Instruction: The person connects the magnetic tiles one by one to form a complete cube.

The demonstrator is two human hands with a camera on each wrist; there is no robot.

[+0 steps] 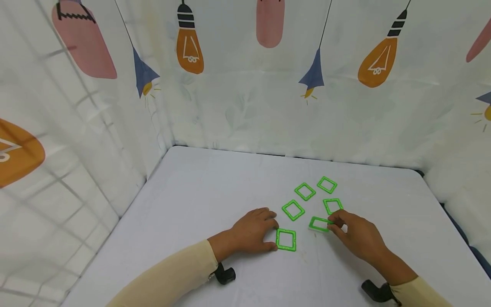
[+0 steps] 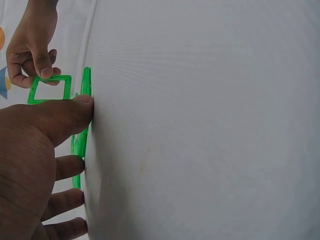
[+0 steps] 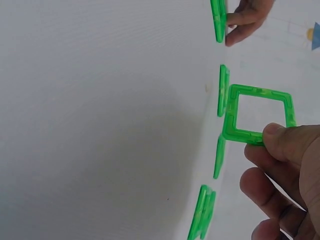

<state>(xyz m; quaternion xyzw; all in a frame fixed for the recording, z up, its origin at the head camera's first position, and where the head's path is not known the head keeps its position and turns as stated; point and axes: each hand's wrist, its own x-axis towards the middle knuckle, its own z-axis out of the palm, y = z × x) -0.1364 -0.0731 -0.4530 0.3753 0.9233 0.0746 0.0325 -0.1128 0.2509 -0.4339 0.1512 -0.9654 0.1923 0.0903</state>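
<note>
Palm down on the white table, my left hand (image 1: 253, 232) touches the left side of a green square frame tile (image 1: 286, 230) with its thumb and a finger. In the left wrist view the thumb rests against a tile's edge while the other fingers are spread. Between thumb and forefinger, my right hand (image 1: 358, 238) pinches another green square frame tile (image 3: 231, 112). That one is raised off the table and tilted, its middle see-through. The right hand's other fingers curl loosely behind, apart from the tile.
Beyond the hands lie more green frame tiles: one (image 1: 298, 205) ahead of the left hand, two (image 1: 299, 187) (image 1: 330, 181) farther back, and one (image 1: 331, 200) just past the right hand. Patterned cloth (image 1: 245, 106) hangs behind the table (image 1: 215, 183).
</note>
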